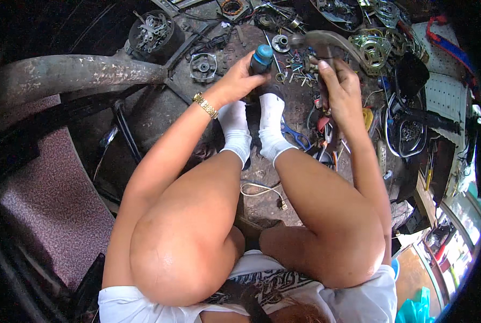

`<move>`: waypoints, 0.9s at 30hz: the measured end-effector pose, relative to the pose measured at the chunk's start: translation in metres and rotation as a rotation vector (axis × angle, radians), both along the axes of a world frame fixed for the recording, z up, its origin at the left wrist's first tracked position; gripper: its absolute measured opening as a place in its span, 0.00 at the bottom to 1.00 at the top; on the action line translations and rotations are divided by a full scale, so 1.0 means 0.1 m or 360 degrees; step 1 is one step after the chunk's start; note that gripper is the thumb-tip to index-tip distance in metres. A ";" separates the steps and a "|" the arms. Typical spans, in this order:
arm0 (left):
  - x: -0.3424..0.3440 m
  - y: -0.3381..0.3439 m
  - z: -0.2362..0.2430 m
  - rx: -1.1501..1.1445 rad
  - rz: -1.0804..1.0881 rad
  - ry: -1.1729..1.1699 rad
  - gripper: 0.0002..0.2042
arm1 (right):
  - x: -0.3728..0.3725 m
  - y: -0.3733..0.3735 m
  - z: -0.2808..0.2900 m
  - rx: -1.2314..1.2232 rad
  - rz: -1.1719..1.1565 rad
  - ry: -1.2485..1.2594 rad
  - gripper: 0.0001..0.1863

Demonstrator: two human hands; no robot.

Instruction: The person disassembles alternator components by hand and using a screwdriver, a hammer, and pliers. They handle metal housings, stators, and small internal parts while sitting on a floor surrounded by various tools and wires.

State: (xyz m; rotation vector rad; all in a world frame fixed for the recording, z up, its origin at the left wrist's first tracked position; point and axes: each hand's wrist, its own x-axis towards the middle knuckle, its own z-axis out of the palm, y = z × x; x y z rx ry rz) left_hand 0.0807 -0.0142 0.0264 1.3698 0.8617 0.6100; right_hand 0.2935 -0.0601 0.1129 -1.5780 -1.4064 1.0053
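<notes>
Surroundings first: scattered screws and small metal bits (pixel 300 72) just beyond both grips, a bearing ring (pixel 281 43) past them, a round motor part (pixel 203 67) out to the left of the left grip, a bowl of metal scraps (pixel 153 31) farther left. Blue-handled scissors (pixel 297 137) under the right wrist, beside white-socked feet (pixel 254 129) planted directly below both hands. White cable w/ plug (pixel 262 189) nearer the body, between the legs. Rusty curved bar (pixel 73 72) well off left.

Left hand (pixel 238 81): fingers wrapped tight round a tool w/ blue handle (pixel 261 56), handle upright, tip hidden behind hand and socks. Wrist w/ gold watch (pixel 205 105), forearm reaching fwd over left knee.

Right hand (pixel 340 89): closed on hammer (pixel 318 40) shaft, thumb along it; head raised, just right of and slightly above the blue handle, not touching. Forearm stretched fwd over right knee.

Knees wide apart, blocking view of floor nearer the body.
</notes>
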 end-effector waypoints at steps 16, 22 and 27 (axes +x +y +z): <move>0.11 0.05 0.01 -0.0058 0.0094 -0.0042 0.11 | 0.02 0.77 0.56 0.0172 0.0645 -0.1035 0.19; 0.15 0.03 0.00 0.0084 0.0076 -0.0054 0.11 | -0.04 0.61 0.38 0.0225 0.0612 -0.0928 0.19; 0.11 0.10 -0.02 0.0010 0.0045 0.0070 0.12 | 0.01 0.73 0.60 0.0553 0.0368 -0.0344 0.20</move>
